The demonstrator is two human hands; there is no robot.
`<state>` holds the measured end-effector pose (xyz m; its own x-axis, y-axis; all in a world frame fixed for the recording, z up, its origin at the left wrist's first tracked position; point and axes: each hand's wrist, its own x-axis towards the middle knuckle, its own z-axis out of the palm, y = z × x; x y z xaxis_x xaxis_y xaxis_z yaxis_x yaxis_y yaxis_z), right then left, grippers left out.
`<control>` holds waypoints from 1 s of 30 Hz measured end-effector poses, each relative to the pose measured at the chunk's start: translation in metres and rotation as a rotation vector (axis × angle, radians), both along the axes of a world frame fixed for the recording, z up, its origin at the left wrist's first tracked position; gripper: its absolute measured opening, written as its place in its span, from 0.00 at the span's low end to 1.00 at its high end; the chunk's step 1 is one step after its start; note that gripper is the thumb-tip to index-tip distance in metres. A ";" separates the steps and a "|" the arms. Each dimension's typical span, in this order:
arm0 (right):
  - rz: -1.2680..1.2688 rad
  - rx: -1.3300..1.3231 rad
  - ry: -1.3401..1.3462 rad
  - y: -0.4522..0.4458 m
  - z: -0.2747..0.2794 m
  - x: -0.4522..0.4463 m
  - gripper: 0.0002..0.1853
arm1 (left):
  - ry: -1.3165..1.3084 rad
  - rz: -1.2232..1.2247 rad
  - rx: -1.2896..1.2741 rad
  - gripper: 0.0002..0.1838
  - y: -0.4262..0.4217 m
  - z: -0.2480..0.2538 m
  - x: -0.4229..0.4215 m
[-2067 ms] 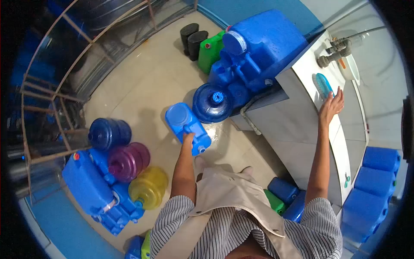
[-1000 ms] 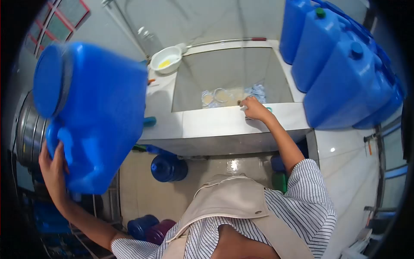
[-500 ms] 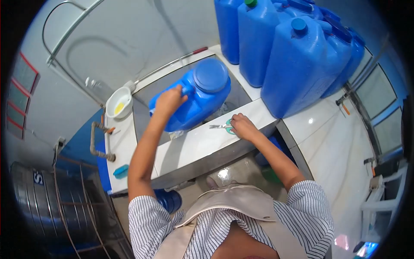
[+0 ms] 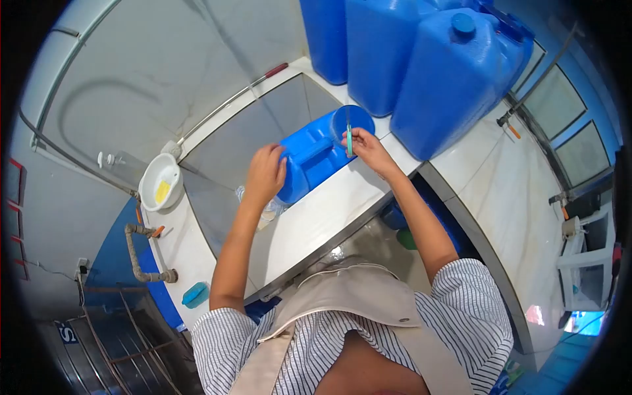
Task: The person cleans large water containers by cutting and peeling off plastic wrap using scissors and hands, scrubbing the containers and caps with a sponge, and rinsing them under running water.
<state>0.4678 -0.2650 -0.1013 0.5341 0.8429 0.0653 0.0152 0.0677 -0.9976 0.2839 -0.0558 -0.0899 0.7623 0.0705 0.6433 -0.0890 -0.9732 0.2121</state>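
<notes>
A blue water jug (image 4: 304, 172) lies on its side in the sink basin (image 4: 227, 153), against the front ledge. Its wide round cap end points right, toward the standing containers. My left hand (image 4: 266, 174) is at the jug's left end, fingers slightly curled against its edge and off the handle. In my right hand (image 4: 370, 153) is a pair of scissors (image 4: 349, 139) with green handles, held upright in front of the jug's cap. Some crumpled clear plastic (image 4: 268, 214) sits in the basin below my left hand.
Several tall blue containers (image 4: 441, 85) stand at the right. A white bowl (image 4: 161, 182) with a yellow sponge, a clear bottle (image 4: 122, 164), a pipe tap (image 4: 141, 253) and a teal brush (image 4: 195, 295) are at the left. A red-handled rod (image 4: 234, 99) lies along the back edge.
The jug has gone down onto its side in the basin, and my left hand has let go of its handle. My right hand has raised the scissors off the ledge to the jug's cap.
</notes>
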 end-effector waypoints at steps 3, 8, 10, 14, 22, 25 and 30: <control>0.060 0.066 0.065 0.051 -0.006 -0.017 0.12 | 0.235 0.052 0.015 0.21 0.010 -0.003 -0.047; -0.134 0.039 -0.428 0.125 -0.019 -0.047 0.14 | 0.309 0.065 -0.074 0.22 0.011 -0.032 -0.041; -0.288 -0.196 -0.754 0.133 -0.019 -0.059 0.18 | 0.293 0.112 -0.076 0.21 0.009 -0.040 -0.040; -0.366 -0.177 -0.790 0.143 -0.022 -0.061 0.17 | 0.383 0.469 -0.202 0.20 -0.005 -0.045 -0.027; -0.321 -0.156 -0.781 0.141 -0.027 -0.049 0.16 | 0.328 0.372 -0.929 0.17 -0.022 -0.025 -0.061; -0.296 -0.166 -0.805 0.140 -0.024 -0.050 0.16 | -0.073 0.246 -0.119 0.14 -0.009 -0.032 -0.041; -0.279 -0.138 -0.797 0.137 -0.023 -0.049 0.16 | 0.586 0.513 -0.565 0.20 -0.012 -0.011 -0.037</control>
